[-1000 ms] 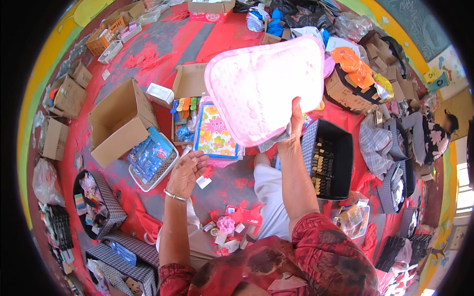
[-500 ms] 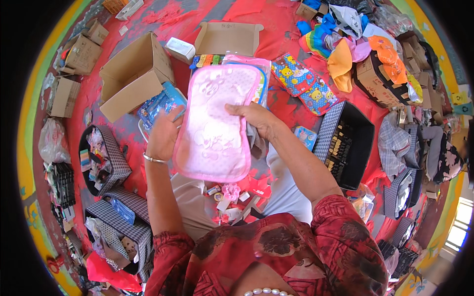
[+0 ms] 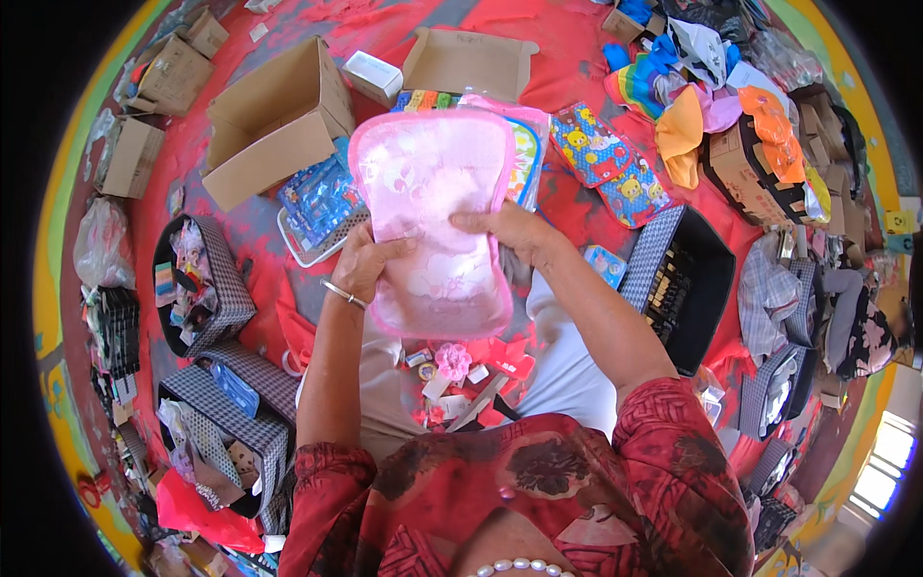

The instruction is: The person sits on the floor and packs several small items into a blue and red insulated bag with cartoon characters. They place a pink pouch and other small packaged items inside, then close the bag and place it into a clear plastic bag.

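Note:
A pale pink cloth pad [image 3: 437, 183] with a darker pink border and narrowed waist is held up in front of me. My left hand [image 3: 368, 262] grips its left edge, with the thumb lying on the front. At the right edge, my right hand [image 3: 514, 234] holds it the same way. The fingers behind the pad are hidden. Partly covered by the pad is a colourful flat item [image 3: 524, 159]. To the left of the pad, a blue printed packet [image 3: 322, 204] lies over a white-rimmed tray [image 3: 306, 252].
An open cardboard box [image 3: 274, 115] stands at the far left, a white box [image 3: 373, 77] beside it. A blue cartoon-print pouch [image 3: 611, 163] lies right. Checked bins [image 3: 226, 288] flank me, one black-lined [image 3: 707, 279]. A pink flower [image 3: 452, 362] and small items lie between my legs.
My left hand, earlier with its fingers apart beside the pad, has closed on the left edge. The pad has turned more upright. My right hand keeps its hold. The whole view has shifted slightly.

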Motion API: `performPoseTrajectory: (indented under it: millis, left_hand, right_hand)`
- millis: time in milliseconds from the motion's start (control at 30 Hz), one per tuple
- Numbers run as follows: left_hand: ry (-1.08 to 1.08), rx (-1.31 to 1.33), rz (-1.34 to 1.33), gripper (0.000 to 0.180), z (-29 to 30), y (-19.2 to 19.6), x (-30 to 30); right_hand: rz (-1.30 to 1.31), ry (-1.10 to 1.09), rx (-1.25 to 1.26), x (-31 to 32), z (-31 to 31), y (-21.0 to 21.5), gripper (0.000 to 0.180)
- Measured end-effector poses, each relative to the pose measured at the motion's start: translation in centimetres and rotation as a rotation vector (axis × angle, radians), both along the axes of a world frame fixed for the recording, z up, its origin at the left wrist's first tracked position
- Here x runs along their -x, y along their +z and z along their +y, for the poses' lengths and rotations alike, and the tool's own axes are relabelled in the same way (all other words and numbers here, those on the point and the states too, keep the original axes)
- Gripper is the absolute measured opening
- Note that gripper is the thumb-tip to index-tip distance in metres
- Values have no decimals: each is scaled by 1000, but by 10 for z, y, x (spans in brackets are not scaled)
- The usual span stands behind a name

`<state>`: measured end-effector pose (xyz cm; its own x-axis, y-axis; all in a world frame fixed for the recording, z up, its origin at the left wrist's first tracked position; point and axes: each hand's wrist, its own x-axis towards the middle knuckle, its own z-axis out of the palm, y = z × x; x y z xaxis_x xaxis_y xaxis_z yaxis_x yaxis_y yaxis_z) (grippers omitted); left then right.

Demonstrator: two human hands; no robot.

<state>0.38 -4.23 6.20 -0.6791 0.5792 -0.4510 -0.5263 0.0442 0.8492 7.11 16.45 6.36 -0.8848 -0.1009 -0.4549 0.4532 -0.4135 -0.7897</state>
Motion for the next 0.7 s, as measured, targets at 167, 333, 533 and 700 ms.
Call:
performPoseTrajectory:
  millis: [167, 333, 533, 700]
  left_hand:
    - [125, 91, 212, 60, 11, -2, 7]
    - [409, 168, 140, 65, -17, 5, 19]
    - [564, -73, -149, 49, -24, -7, 22]
    - [24, -147, -139, 33, 6, -16, -12]
  right_hand:
    - [87, -93, -99, 18, 42, -10, 48]
    - [-61, -782, -328, 41, 145, -27, 39]
    - [-128, -712, -176, 23, 201, -61, 39]
    - [-180, -314, 25, 63, 97, -97, 42]
